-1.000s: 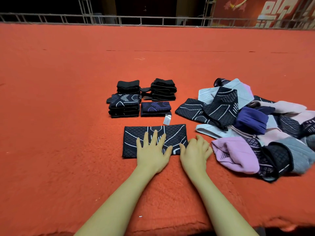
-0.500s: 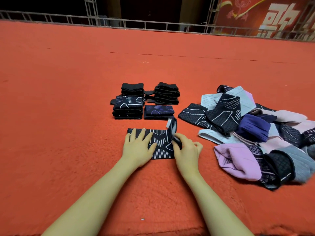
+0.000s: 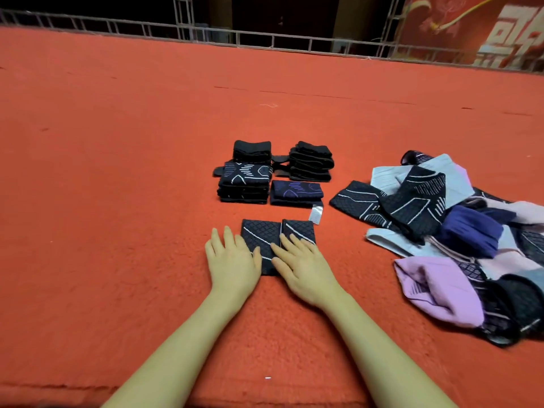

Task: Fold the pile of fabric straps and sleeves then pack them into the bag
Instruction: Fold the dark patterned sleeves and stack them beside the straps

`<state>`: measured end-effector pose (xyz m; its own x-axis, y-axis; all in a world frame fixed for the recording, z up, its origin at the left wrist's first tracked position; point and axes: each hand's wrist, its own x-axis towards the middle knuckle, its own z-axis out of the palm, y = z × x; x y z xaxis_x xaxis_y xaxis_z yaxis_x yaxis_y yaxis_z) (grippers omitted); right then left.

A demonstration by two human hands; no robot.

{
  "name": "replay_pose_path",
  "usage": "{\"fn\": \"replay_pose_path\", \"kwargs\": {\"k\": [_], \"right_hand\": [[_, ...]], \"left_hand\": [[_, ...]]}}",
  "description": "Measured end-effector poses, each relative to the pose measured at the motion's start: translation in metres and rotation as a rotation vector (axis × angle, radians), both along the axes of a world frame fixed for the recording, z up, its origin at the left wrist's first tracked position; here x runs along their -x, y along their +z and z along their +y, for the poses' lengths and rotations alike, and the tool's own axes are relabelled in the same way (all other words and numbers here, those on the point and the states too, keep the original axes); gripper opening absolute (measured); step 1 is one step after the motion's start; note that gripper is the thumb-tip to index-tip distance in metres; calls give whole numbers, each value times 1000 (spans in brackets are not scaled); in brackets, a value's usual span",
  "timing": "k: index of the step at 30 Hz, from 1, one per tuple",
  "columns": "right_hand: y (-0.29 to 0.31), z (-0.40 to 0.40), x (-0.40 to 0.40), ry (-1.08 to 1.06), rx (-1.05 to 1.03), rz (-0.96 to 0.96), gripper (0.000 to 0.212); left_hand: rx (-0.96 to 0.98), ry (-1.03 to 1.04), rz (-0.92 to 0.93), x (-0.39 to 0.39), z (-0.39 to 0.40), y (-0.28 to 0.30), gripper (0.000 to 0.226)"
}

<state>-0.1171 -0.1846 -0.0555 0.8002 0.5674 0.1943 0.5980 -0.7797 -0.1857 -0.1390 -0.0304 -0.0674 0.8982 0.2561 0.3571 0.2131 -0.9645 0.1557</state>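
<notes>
In the lower middle of the frame, a dark sleeve [image 3: 278, 240] with a diamond pattern and thin white lines lies folded on the red carpet [image 3: 117, 201]. Both of its ends are turned inward and they meet at a seam near the middle. The left hand [image 3: 232, 260] lies flat at the left edge of this sleeve, with straight fingers a little spread; most of the hand is on the carpet and only the thumb side touches the fabric. The right hand [image 3: 300, 266] presses flat on the lower right part of the sleeve, its fingers straight and slightly apart.

Just above the sleeve, in the centre of the frame, stand the folded stacks [image 3: 244, 184]: two piles of black pieces behind, a patterned pile at the front left and a dark piece with purple lines [image 3: 295, 193] at the front right. A small white label [image 3: 316, 214] lies just beside this last piece.

At the right side of the frame lies the unfolded pile [image 3: 459, 240], with black patterned, light blue, navy, pink and lilac pieces mixed together. A metal railing [image 3: 265, 39] runs along the far edge of the carpet at the top.
</notes>
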Motion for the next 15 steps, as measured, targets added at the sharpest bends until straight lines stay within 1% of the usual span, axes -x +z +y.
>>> {"fn": "replay_pose_path", "kwargs": {"k": [2, 3, 4, 5, 6, 8, 9, 11, 15], "right_hand": [[7, -5, 0, 2, -163, 139, 61], [7, -6, 0, -12, -234, 144, 56], [4, -6, -1, -58, -251, 100, 53], [0, -5, -3, -111, -179, 13, 54], [-2, -2, -4, -159, -86, -47, 63], [-3, -1, -4, -229, 100, 1, 87], [-3, -4, -4, -241, 140, 33, 93], [-1, -11, -7, -228, 142, 58, 95], [-2, -14, -9, -217, 161, 72, 94]], "left_hand": [[-7, 17, -18, -1, 0, -4, 46], [-28, 10, -44, -2, 0, -6, 42], [-50, -2, -73, -2, 0, -8, 36], [-66, -20, -96, -3, 0, -9, 30], [-73, -33, -117, -3, 0, -10, 29], [-31, -64, -157, -4, 1, -11, 31], [18, -82, -165, -3, 0, -11, 37], [92, -118, -169, -1, -1, -9, 51], [112, -152, -262, 2, -1, -4, 62]]}}
